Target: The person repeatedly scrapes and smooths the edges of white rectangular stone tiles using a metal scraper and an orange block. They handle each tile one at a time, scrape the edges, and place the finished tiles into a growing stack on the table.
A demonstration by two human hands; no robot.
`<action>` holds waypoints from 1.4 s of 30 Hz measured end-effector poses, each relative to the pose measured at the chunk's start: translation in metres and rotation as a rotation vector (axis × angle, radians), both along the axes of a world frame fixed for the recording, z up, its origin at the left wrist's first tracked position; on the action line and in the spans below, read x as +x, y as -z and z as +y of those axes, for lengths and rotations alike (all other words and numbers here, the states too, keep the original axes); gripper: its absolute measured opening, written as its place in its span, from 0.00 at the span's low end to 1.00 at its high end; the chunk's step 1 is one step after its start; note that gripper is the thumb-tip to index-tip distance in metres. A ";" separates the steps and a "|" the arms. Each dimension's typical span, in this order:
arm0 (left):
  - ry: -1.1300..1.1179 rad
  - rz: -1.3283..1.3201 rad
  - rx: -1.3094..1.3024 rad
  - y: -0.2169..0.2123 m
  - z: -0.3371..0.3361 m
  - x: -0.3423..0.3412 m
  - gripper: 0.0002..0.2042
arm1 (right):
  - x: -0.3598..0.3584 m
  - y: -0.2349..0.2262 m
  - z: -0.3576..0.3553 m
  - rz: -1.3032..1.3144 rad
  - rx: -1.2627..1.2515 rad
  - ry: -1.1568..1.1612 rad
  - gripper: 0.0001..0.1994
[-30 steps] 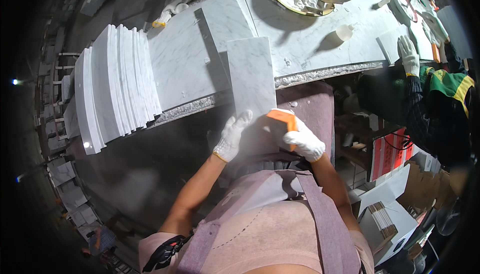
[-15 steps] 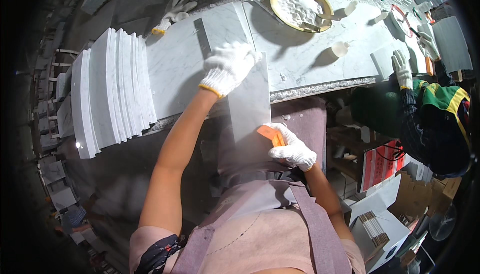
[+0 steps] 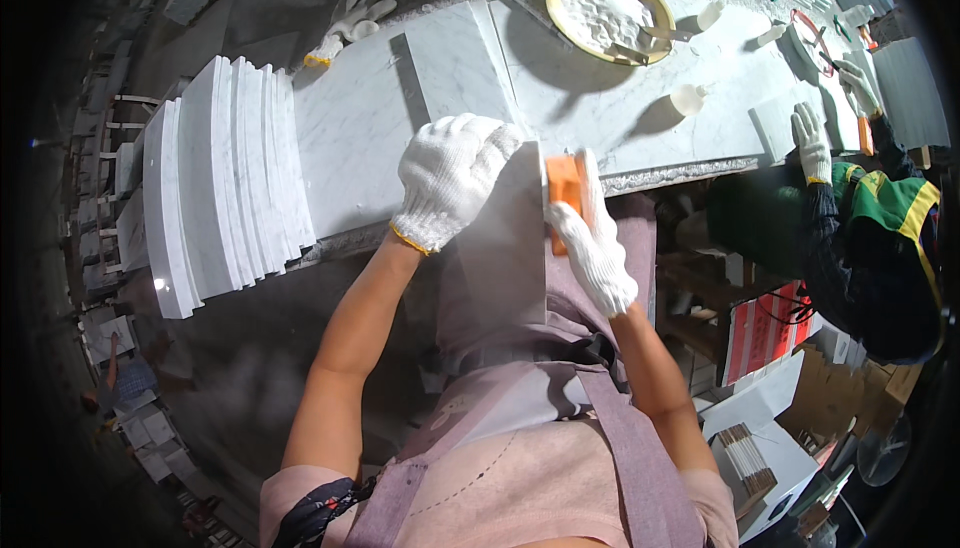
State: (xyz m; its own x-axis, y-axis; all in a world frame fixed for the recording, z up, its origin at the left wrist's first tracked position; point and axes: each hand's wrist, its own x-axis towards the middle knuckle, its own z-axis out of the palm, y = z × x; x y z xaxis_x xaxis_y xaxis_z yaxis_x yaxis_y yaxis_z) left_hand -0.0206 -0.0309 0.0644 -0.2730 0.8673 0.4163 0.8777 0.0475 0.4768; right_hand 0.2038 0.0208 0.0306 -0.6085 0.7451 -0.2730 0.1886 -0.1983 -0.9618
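Looking down from the head view, a gloved left hand [image 3: 452,180] lies spread, fingers wide, over the top edge of a grey marble slab [image 3: 497,258] that stands tilted between the person's apron and the edge of the marble workbench [image 3: 350,138]. The gloved right hand [image 3: 593,238] is closed around an orange sanding block [image 3: 566,188], pressed against the slab's right edge. To the left, a stack of curved white marble pieces [image 3: 215,183] stands on edge at the bench end. A spare pair of gloves [image 3: 345,23] lies on the bench behind it. Farther back sits a yellow bowl [image 3: 608,10] holding white powder. At right, a co-worker's gloved hand [image 3: 810,143] rests flat on the bench.
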 end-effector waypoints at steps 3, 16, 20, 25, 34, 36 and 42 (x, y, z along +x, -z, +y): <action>0.025 0.038 0.054 -0.010 -0.007 0.009 0.07 | -0.028 -0.013 0.019 -0.012 0.235 0.029 0.43; 0.049 -0.162 0.008 -0.040 -0.034 0.017 0.05 | -0.003 -0.010 -0.031 0.098 0.157 0.027 0.42; 0.133 -0.732 -0.309 -0.057 -0.044 -0.003 0.12 | 0.033 -0.005 -0.036 -0.071 0.081 -0.106 0.40; 0.287 -1.202 -0.519 -0.074 -0.043 -0.012 0.21 | 0.039 -0.049 0.054 0.238 0.029 -0.127 0.48; 0.321 -0.816 -0.464 -0.078 -0.039 -0.007 0.18 | -0.021 -0.146 0.097 -0.019 0.747 -0.842 0.32; 0.255 -0.916 -0.497 -0.075 -0.043 -0.011 0.17 | -0.019 -0.152 0.097 -0.113 0.745 -0.813 0.33; 0.367 -1.046 -0.401 -0.061 -0.038 -0.006 0.17 | -0.018 -0.149 0.097 -0.275 0.799 -0.860 0.33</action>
State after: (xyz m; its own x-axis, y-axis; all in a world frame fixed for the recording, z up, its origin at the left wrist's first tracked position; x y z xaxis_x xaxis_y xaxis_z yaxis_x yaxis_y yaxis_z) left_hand -0.0270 -0.0688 0.1253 -0.0268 0.9829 -0.1823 0.0611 0.1836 0.9811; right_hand 0.1858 0.1174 0.1796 -0.9827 0.1429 -0.1182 0.1852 0.7258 -0.6624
